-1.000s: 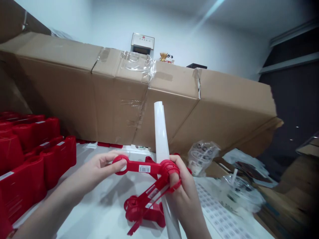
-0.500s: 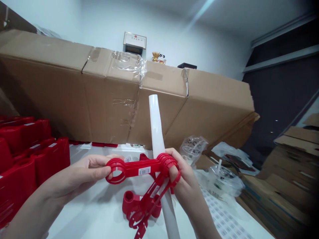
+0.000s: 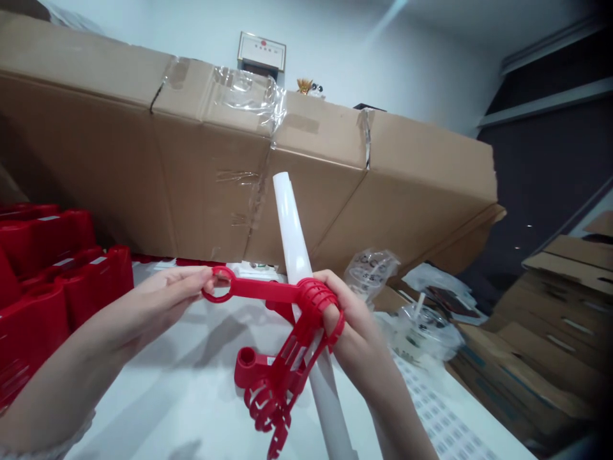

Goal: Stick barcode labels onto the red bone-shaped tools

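Note:
Several red plastic straps with ring ends [image 3: 292, 348] are threaded around a white tube [image 3: 293, 239], which leans up from the table. My right hand [image 3: 342, 319] is closed around the tube and the bunched rings. Out to the left, my left hand [image 3: 184, 287] pinches the free ring of one red strap [image 3: 258, 289], pulled nearly level away from the bunch. The other straps hang down below the tube, their free rings clustered together. Behind them on the table lies a red rolled piece [image 3: 248, 365], partly hidden by the straps.
Red rolled bundles [image 3: 43, 287] are stacked at the left. A large cardboard box [image 3: 215, 185] spans the back. To the right are a clear plastic bag [image 3: 368, 275], a bagged cup [image 3: 421, 329], a label sheet [image 3: 435, 409] and stacked cartons [image 3: 541, 345].
My left hand has raised one strap apart from the group it was pinching; the others have dropped to hang with the lower bunch. The view has tilted slightly downward.

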The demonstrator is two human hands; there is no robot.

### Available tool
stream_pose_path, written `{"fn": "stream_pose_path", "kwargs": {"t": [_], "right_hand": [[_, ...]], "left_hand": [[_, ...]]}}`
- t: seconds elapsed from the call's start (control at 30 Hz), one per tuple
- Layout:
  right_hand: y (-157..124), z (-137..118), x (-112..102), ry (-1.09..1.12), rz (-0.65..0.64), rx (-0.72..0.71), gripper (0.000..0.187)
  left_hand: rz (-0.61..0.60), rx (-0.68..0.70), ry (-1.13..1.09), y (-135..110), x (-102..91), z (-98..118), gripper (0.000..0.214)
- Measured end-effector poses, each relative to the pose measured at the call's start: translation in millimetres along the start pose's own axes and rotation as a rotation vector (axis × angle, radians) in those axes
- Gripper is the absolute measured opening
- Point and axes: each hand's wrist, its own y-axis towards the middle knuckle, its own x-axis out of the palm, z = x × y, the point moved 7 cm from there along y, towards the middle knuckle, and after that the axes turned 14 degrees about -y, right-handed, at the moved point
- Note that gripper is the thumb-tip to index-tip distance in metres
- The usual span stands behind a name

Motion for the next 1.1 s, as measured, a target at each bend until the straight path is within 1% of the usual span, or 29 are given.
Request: {"fn": "stream_pose_path", "kwargs": {"t": [0.07, 0.1, 0.13, 0.2, 0.23, 0.27, 0.3, 0.33, 0.43, 0.47, 0.53, 0.6, 0.73, 0.83, 0.93, 1.1], "right_hand": [[0, 2, 2, -0.045, 0.021, 0.015, 0.025], [0, 2, 2, -0.064, 0.04, 0.025, 0.026], [-1, 3, 3, -0.082, 0.057, 0.036, 0.027], [-2, 3, 4, -0.099, 0.072, 0.061, 0.028], [-3, 3, 6, -0.098, 0.071, 0.072, 0.028], [-4, 2, 7, -0.092, 0.063, 0.074, 0.029], [-5, 2, 9, -0.084, 0.056, 0.072, 0.03], [-6, 1, 10, -0.076, 0.051, 0.068, 0.03], [-9, -1, 15, -0.052, 0.038, 0.053, 0.028], [-10, -1, 16, -0.04, 0.032, 0.053, 0.026], [-11, -3, 19, -0.019, 0.02, 0.053, 0.024], [-12, -5, 21, -0.013, 0.016, 0.051, 0.023], [-14, -9, 21, 0.0, 0.022, 0.02, 0.019], [-15, -10, 20, 0.004, 0.029, 0.012, 0.018], [-15, -11, 19, -0.018, 0.037, 0.008, 0.023], [-15, -13, 20, 0.015, 0.021, 0.016, 0.021]], "left_hand": [[0.056, -0.04, 0.068, -1, -0.2, -3, 0.036], [0.108, -0.004, 0.087, -3, -1.5, 0, 0.034], [0.204, 0.102, 0.116, -7, -5.1, 8, 0.031], [0.404, 0.34, 0.145, -22, -10.6, 28, 0.029], [0.475, 0.419, 0.139, -31, -11.3, 35, 0.03], [0.501, 0.441, 0.122, -37, -9.8, 39, 0.029], [0.477, 0.422, 0.105, -40, -5.7, 39, 0.03], [0.415, 0.374, 0.076, -41, 0.5, 37, 0.03], [0.129, 0.145, -0.052, -39, 27.8, 20, 0.03], [0.058, 0.071, -0.105, -38, 36.1, 13, 0.029], [-0.008, -0.043, -0.172, -37, 47.5, 2, 0.03], [-0.004, -0.091, -0.18, -35, 51.3, -5, 0.034], [0.043, -0.09, -0.135, -30, 47.2, -7, 0.037], [0.026, -0.104, -0.127, -28, 45.2, -7, 0.035], [0.007, -0.117, -0.133, -29, 44.8, -7, 0.036], [0.015, -0.114, -0.137, -28, 44.4, -9, 0.037]]}}
